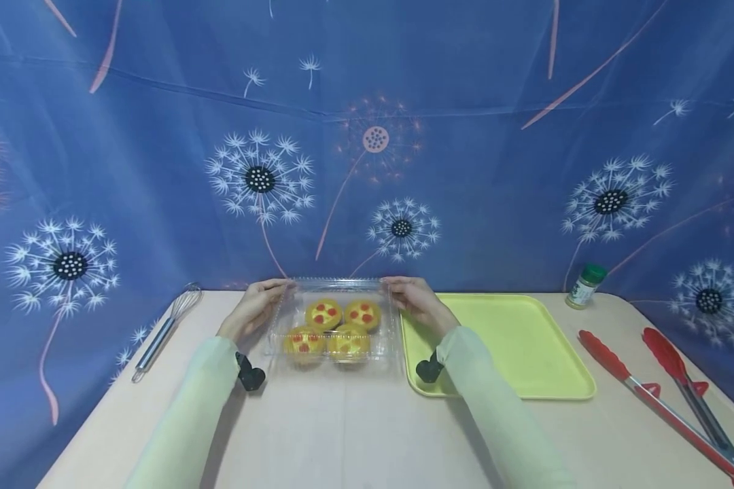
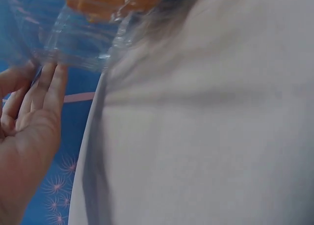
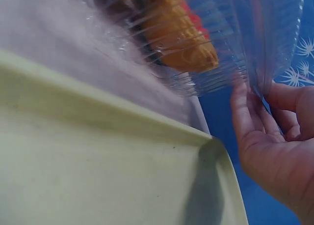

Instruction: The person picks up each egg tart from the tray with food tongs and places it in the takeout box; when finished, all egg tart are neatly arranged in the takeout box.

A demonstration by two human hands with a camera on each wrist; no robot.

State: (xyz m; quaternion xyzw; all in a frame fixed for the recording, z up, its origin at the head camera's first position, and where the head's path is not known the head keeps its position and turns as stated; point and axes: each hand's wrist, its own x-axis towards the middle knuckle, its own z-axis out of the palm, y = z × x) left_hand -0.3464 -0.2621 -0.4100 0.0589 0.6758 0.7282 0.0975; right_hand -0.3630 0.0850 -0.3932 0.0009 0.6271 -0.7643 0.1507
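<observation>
A clear plastic clamshell container (image 1: pixel 379 346) is in the middle of the head view, at the table's far side. Inside it lie several round yellow tarts (image 1: pixel 323 314) with red pieces on top. My left hand (image 1: pixel 257 309) pinches the container's left rim between thumb and fingers. On the opposite side, my right hand (image 1: pixel 421 299) pinches the right rim in the same way. Both wrist views show the rim between thumb and fingers, and the container seems raised off the table. An orange-brown tart side (image 3: pixel 181 38) shows through the plastic in the right wrist view.
A yellow tray (image 1: pixel 514 346) lies right of the container, partly under my right forearm. A whisk (image 1: pixel 166 333) lies at the left. Farther right are a green-capped seasoning jar (image 1: pixel 582 288) and two red-tipped tongs (image 1: pixel 633 387) (image 1: pixel 688 387). A blue dandelion-print cloth (image 1: pixel 465 170) hangs behind the table.
</observation>
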